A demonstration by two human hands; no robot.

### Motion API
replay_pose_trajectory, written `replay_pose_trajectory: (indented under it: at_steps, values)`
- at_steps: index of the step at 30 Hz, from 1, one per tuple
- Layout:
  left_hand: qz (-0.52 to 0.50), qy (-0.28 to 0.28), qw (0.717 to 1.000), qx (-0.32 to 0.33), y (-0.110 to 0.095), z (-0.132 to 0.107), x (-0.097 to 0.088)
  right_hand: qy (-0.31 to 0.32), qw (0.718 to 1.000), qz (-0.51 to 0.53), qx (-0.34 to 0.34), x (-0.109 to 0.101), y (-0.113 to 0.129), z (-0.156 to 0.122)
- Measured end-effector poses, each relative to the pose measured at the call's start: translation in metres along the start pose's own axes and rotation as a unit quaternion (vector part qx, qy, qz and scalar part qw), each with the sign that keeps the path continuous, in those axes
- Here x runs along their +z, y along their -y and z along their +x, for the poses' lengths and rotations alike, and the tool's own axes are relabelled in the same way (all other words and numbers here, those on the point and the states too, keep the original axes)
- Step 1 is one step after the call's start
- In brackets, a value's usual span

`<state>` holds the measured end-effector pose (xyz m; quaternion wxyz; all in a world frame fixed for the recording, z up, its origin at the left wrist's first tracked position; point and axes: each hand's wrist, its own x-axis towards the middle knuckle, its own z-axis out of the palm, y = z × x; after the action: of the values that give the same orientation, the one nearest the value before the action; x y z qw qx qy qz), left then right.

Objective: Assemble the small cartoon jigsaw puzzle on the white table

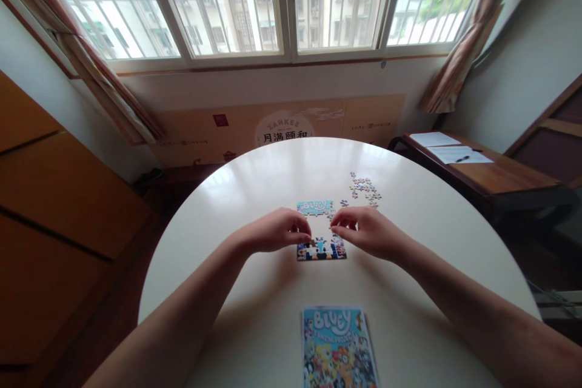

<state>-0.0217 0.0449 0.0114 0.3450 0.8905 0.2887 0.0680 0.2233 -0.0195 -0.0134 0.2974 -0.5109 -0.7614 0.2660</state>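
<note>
A small partly built jigsaw puzzle [321, 248] lies in the middle of the round white table [254, 194]. My left hand [277, 229] rests at its left edge, fingers curled together. My right hand [366, 230] sits at its right edge, fingertips pinched over the puzzle's bare middle; whether a piece is between them is too small to tell. Loose puzzle pieces [365, 188] lie scattered just beyond my right hand. A printed "Bluey" reference picture [339, 348] lies flat near the table's front edge.
A dark wooden side table [500, 176] with white papers [450, 148] and a pen stands at the right. Windows with curtains fill the far wall. Wooden cabinets stand at the left. A printed cardboard panel [284, 124] leans under the window.
</note>
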Motion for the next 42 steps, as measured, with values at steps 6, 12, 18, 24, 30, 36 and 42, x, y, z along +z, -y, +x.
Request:
replay_pose_trajectory:
  at_steps: [6,12,18,24,30,36,42]
  values:
    - [0.038,0.007,0.999,0.005,0.001,0.004,0.008,0.044,0.996,-0.046,-0.067,0.009,-0.009,0.000]
    - [0.056,0.001,0.998,0.002,0.008,0.006,0.011,0.069,0.990,-0.062,-0.108,0.011,-0.013,0.000]
    - [0.070,-0.009,0.998,0.001,0.008,0.006,0.013,0.083,0.989,-0.048,-0.117,0.012,-0.012,0.000]
    - [0.064,-0.023,0.998,0.016,0.006,0.006,0.013,0.099,0.985,-0.052,-0.128,0.010,-0.008,0.000]
    - [0.061,-0.018,0.998,0.022,0.011,0.006,0.015,0.110,0.983,-0.053,-0.134,0.009,-0.009,-0.001]
    - [0.049,-0.012,0.999,-0.004,0.015,0.008,0.018,0.112,0.984,-0.049,-0.128,0.009,-0.008,-0.001]
    - [0.044,-0.018,0.999,-0.013,0.018,0.010,0.019,0.109,0.985,-0.050,-0.128,0.010,-0.008,-0.001]
